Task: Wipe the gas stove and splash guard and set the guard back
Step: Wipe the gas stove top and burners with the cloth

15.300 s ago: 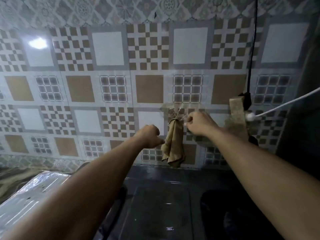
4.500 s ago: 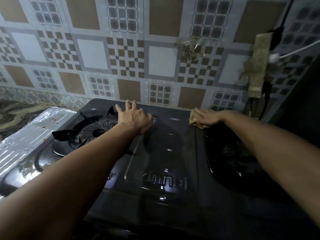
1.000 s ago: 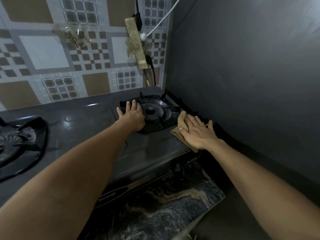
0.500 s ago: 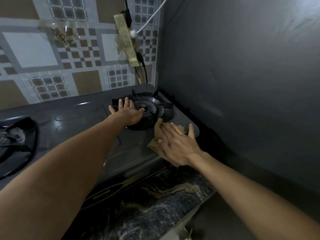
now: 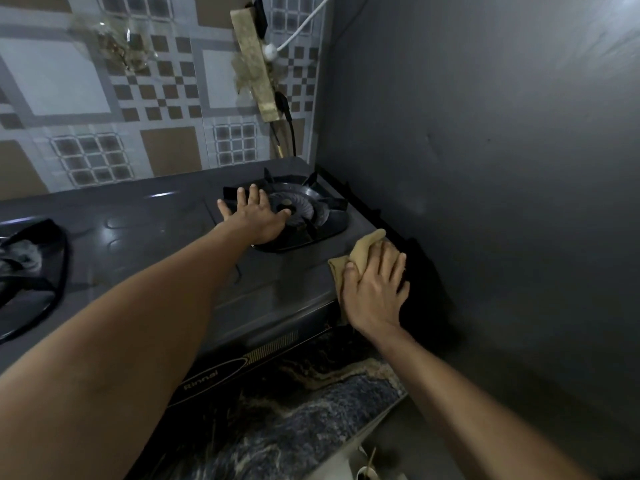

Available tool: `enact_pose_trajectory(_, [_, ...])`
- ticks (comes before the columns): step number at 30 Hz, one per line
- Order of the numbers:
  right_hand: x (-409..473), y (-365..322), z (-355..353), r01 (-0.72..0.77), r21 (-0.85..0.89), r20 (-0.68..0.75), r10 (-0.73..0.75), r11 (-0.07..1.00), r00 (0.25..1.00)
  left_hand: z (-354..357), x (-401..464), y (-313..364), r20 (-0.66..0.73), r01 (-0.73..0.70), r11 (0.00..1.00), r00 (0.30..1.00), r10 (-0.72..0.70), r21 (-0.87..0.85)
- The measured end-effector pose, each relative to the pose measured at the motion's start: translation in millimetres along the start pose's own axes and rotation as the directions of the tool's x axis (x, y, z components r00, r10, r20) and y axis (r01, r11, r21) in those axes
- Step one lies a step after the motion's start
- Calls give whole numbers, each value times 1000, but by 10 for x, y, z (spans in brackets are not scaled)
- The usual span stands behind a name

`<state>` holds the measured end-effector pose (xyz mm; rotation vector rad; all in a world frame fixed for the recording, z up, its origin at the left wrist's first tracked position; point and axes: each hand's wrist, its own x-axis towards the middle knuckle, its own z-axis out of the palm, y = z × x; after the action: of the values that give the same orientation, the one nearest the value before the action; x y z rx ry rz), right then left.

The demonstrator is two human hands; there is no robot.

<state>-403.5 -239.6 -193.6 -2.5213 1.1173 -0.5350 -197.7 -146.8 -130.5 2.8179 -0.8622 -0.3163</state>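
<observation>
The dark gas stove (image 5: 166, 244) lies across the counter, its front marked Rinnai. My left hand (image 5: 258, 218) rests flat, fingers spread, on the left side of the right burner grate (image 5: 311, 211). My right hand (image 5: 374, 289) presses a tan cloth (image 5: 363, 249) onto the stove's right front corner, fingers straight over it. Part of the left burner grate (image 5: 31, 271) shows at the left edge. No splash guard is in sight.
A dark grey wall (image 5: 485, 150) rises close on the right of the stove. Patterned tiles (image 5: 104, 98) cover the back wall, with a grimy power strip (image 5: 256, 64) and cables hanging above the right burner. Marbled counter (image 5: 311, 410) runs along the front.
My right hand has slid the cloth from beside the right burner out to the stove's right front corner. My left hand has stayed on the burner grate.
</observation>
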Motion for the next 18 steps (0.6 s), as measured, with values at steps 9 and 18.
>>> enact_pose_trajectory(9, [716,62,-241,-121,-13,188,121,993,975,-11,-10,-17,3,-9,1000,1000,9,2])
enact_pose_trajectory(18, [-371,-404,123,248,-127,0,-250,960,968,6,4,-11,0,0,1000,1000,0,-20])
